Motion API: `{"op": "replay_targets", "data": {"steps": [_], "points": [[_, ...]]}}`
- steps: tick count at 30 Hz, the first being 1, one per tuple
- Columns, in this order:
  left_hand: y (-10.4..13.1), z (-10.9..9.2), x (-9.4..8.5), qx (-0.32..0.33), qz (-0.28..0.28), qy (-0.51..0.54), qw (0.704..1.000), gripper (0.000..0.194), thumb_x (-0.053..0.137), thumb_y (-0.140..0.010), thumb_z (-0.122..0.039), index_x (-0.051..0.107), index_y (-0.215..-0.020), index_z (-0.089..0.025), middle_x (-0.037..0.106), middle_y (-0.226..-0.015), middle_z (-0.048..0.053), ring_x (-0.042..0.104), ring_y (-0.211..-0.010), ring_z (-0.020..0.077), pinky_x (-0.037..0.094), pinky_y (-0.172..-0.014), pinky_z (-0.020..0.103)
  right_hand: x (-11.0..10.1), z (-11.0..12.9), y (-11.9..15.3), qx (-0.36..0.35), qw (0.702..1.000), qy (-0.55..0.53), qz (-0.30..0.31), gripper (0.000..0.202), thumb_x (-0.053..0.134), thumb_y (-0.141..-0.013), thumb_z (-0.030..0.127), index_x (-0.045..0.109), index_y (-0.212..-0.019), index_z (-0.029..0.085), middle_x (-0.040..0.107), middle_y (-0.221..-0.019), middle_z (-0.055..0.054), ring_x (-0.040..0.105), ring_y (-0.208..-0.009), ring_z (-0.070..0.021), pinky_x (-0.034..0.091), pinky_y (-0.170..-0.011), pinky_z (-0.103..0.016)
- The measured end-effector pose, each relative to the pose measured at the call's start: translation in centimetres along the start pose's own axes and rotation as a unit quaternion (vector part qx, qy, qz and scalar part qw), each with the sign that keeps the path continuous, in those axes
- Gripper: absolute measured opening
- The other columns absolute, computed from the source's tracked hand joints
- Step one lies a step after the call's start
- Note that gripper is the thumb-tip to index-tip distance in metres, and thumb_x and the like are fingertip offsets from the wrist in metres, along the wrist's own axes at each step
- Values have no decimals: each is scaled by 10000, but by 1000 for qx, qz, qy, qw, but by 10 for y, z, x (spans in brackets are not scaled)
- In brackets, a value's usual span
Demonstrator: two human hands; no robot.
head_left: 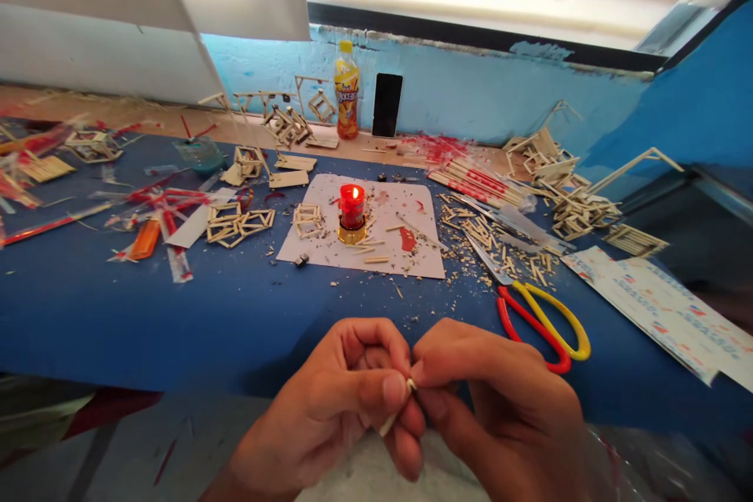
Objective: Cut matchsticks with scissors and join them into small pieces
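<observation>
Table (235, 314): bears everything beyond both hands. Left hand (335, 408) and right hand (518, 400): fingertips pinched together on one small stick between them. Scissors (518, 287): just beyond the right hand; a careless knock could nick skin. Red candle (353, 212): lit, ahead of the left hand; reaching across risks scorching. Stick (387, 425): uneven pinch pressure could snap it; long axis oblique, visible end pointing down-left, opposite end towards the right fingertips.
</observation>
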State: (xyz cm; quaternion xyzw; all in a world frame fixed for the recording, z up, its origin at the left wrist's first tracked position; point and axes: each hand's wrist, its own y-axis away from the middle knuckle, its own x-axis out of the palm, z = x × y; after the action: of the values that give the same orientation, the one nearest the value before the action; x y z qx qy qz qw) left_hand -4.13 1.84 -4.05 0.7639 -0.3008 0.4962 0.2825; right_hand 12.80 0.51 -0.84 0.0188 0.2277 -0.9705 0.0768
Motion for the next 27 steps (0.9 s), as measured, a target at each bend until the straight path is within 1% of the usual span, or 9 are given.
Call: {"op": "replay_targets", "data": {"steps": [3,7,11,14,17,20,24,26,27], "points": [[-2,-2,-1,-10,-7,-8,1000,121,865,-864,-194,754,-864,-146,850,-735,50,813,-589,147,599,-511,135,-3,1,1,14,1000,5,5,314,705,-868,-25,785,-982,257,773,-744,16,716,-632,-125,579,-579,-212],[-3,-3,-2,-14,-22,-22,999,156,879,-853,-208,735,-857,-146,844,-736,43,811,-588,147,612,-538,155,-5,-1,2,10,1000,28,6,282,716,-857,-39,780,-938,223,757,-727,20,700,-655,-115,581,-631,-207],[-5,-2,-6,-11,-26,-39,999,199,890,-840,-229,712,-843,-141,825,-705,46,791,-548,143,569,-491,135,-6,-3,3,10,999,29,32,277,695,-873,-45,772,-927,215,758,-736,23,700,-677,-112,584,-664,-210],[-6,4,-11,35,-34,-58,997,203,878,-858,-256,705,-862,-152,815,-697,30,774,-532,130,558,-491,129,-9,-4,3,20,998,47,37,254,703,-887,-12,759,-952,227,773,-764,31,710,-685,-109,582,-672,-203],[-4,11,-15,104,-41,-82,990,158,860,-883,-249,727,-929,-177,817,-730,4,780,-588,116,592,-579,149,-13,-3,0,64,993,72,69,205,703,-926,49,737,-946,250,779,-778,56,723,-698,-93,576,-683,-171],[1,16,-21,140,-36,-118,982,194,867,-877,-263,766,-1014,-169,830,-784,35,794,-665,141,613,-661,193,-15,-1,-3,90,984,110,105,199,721,-911,60,709,-875,256,771,-754,85,722,-675,-79,565,-688,-151],[8,17,-28,164,-113,-211,957,237,871,-875,-362,778,-984,-173,820,-719,40,771,-637,144,574,-642,183,-13,-3,-6,137,969,147,146,121,764,-925,178,682,-907,265,761,-755,88,719,-654,-88,556,-619,-154],[11,15,-27,170,-180,-255,935,188,860,-883,-349,775,-886,-181,807,-688,27,758,-613,144,563,-618,181,-14,-6,-8,154,959,173,164,53,712,-987,285,704,-1036,302,795,-857,63,760,-746,-120,563,-579,-172],[13,13,-26,181,-223,-284,915,172,858,-883,-329,775,-846,-184,806,-694,25,763,-631,152,570,-633,189,-16,-7,-10,151,955,200,159,126,684,-1009,345,707,-1132,328,813,-938,45,780,-821,-144,582,-592,-195]]}}
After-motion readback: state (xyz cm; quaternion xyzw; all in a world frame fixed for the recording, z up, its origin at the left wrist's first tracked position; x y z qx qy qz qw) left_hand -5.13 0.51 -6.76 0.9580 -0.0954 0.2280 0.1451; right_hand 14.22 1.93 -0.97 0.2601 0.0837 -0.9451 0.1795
